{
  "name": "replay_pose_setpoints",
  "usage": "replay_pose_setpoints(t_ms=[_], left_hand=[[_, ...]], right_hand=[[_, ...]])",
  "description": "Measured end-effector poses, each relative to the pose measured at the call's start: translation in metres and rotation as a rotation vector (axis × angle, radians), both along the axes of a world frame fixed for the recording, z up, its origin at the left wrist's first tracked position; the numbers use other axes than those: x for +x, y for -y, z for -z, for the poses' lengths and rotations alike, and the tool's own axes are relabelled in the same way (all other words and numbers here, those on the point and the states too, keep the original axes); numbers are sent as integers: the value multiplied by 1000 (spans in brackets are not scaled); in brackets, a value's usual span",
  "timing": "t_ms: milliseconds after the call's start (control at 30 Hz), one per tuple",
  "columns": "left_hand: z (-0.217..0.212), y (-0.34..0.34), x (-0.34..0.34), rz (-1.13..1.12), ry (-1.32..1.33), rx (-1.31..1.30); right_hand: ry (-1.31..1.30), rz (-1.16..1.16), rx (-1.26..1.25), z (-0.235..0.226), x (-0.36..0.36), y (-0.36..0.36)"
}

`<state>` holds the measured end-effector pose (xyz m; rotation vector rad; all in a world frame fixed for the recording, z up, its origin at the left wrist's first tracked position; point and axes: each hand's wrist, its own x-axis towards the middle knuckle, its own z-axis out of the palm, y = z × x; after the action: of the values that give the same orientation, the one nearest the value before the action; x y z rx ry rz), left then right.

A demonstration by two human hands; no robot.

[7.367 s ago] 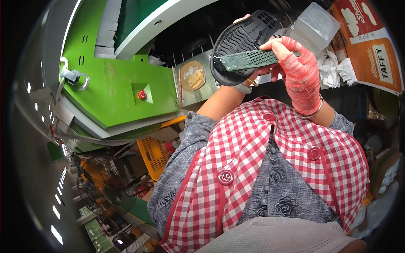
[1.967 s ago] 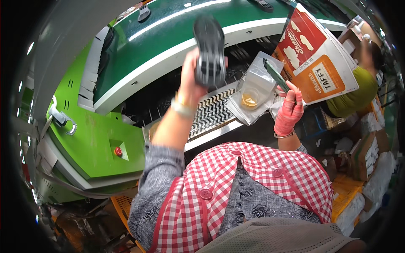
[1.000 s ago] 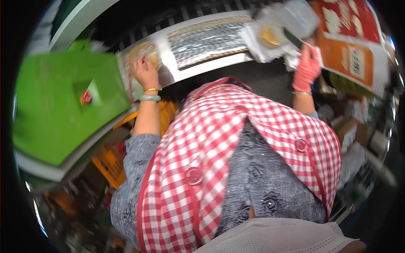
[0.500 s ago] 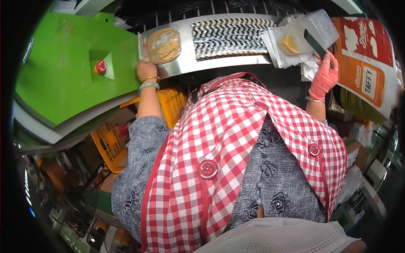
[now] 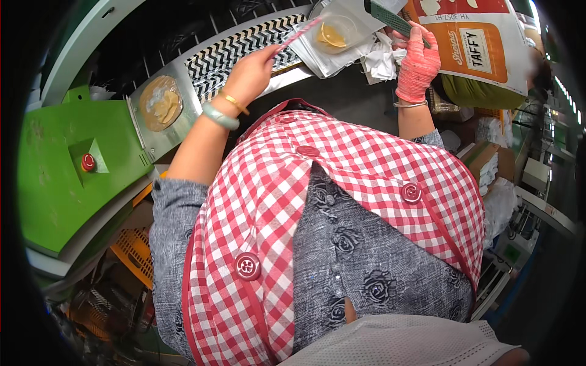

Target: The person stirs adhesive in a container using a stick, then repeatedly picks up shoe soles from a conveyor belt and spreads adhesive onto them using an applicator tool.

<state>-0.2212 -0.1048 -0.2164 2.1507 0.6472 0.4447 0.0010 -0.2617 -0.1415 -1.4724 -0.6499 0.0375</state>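
My left hand (image 5: 251, 74), bare with a gold bangle and a pale green one, pinches a thin pink-and-white strip (image 5: 300, 38); its exact kind is unclear. The strip's far end reaches toward a clear plastic tub (image 5: 334, 33) with yellow pieces inside. Under the tub lies a stack of white sheets (image 5: 329, 63). In a coral knit glove, my right hand (image 5: 419, 66) is closed around a long, flat, dark green tool (image 5: 390, 19). Crumpled white paper (image 5: 381, 60) sits just left of that glove. Black-and-white chevron rows (image 5: 235, 52) run beneath my left hand.
A green machine cover (image 5: 73, 201) with a red push button (image 5: 88, 162) stands at the left. Beside it, a round tan wrapped disc (image 5: 160, 105) rests on metal. A red and orange printed panel (image 5: 479, 49) is at the right. A yellow crate (image 5: 133, 253) stands lower left.
My left hand has left the metal edge beside the tan disc, moved right over the chevron rows, and now holds the pink-and-white strip. The view has swung right; my right hand keeps the green tool.
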Motion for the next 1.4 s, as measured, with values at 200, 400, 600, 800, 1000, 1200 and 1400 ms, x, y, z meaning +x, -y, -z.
replay_pose_setpoints(t_ms=[200,400,600,800,1000,1200,1400], left_hand=[[-5,-5,33,64,-307,204],[13,-13,48,144,-357,-713],[11,-4,63,62,-187,-1028],[22,0,92,-76,-179,-969],[22,-16,118,53,-490,-130],[-11,-26,119,155,-543,310],[-35,-52,123,285,-614,581]], right_hand=[[1,10,-36,-4,-9,0],[-8,-43,1,-5,-19,-4],[-54,-57,17,-6,-28,-10],[-69,-78,40,-2,-36,-11],[-121,-90,37,3,-43,-6],[-137,-2,49,5,-45,3],[-135,0,59,8,-41,9]])
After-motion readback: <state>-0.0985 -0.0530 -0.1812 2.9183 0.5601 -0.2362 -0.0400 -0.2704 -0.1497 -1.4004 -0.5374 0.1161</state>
